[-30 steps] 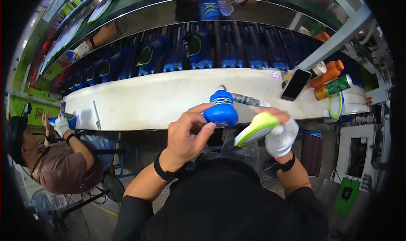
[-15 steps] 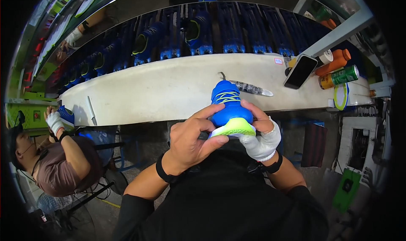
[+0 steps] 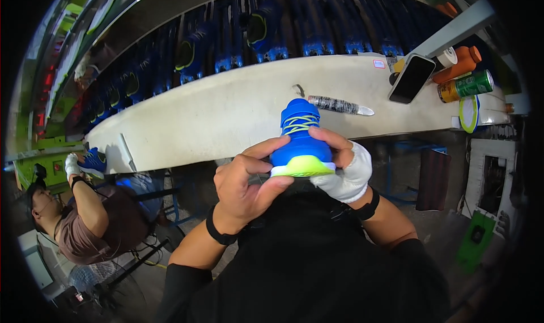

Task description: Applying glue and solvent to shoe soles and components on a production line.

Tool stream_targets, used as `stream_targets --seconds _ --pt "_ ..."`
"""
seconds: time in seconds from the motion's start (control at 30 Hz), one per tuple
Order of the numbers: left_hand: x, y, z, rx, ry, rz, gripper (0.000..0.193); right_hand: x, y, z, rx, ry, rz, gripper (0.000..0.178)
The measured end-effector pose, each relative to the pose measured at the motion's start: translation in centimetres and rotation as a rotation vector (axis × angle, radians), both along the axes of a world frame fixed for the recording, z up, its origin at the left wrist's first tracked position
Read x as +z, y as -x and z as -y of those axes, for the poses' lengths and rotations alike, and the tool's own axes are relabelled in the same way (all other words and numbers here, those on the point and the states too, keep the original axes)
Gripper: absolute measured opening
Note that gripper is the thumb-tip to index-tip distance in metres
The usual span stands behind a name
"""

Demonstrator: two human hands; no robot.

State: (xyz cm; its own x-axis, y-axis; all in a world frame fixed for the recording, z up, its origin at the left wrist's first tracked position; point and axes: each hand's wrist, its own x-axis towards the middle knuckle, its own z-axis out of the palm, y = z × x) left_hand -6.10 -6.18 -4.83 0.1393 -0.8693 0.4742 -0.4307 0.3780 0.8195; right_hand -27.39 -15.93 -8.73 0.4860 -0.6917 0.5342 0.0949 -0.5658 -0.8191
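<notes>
left hand (image 3: 243, 184): bare, black wristband, clamped on the left side of the blue shoe (image 3: 300, 144), thumb across the sole edge
right hand (image 3: 343, 167): white glove with bare fingertips, gripping the shoe's right side
shoe: held in the air between both hands, in front of the near edge of the white counter (image 3: 226, 119), not touching it; yellow-green sole (image 3: 302, 165) faces the person, laces face away
counter, middle: wrapped knife-like tool (image 3: 339, 105) lying flat, just beyond the shoe
counter, right end: black phone (image 3: 412, 78) propped up, orange bottle (image 3: 459, 62) and green can (image 3: 467, 86) lying beside it, tape ring (image 3: 468, 112) at the near right corner
behind far edge: row of blue shoes (image 3: 249, 34)
left end: another person (image 3: 85, 215) seated, gloved hand (image 3: 72, 165) on a blue shoe (image 3: 93, 160)
</notes>
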Motion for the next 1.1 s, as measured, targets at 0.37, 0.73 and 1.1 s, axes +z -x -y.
stream_targets --seconds 0.37,0.73,1.1 --pt "6.9 -5.2 0.8 -0.080 -0.459 0.559 0.102 -1.3 -2.2 -0.5 0.046 0.111 -0.339 0.040" --pt "4.8 -5.9 -2.7 0.112 -0.560 0.342 0.070 -4.7 -2.3 -0.7 -0.122 0.064 -0.441 0.044" --pt "3.9 -2.0 -0.6 -0.057 -0.125 0.403 0.071 3.4 0.6 -0.8 -0.111 0.166 -0.664 0.102"
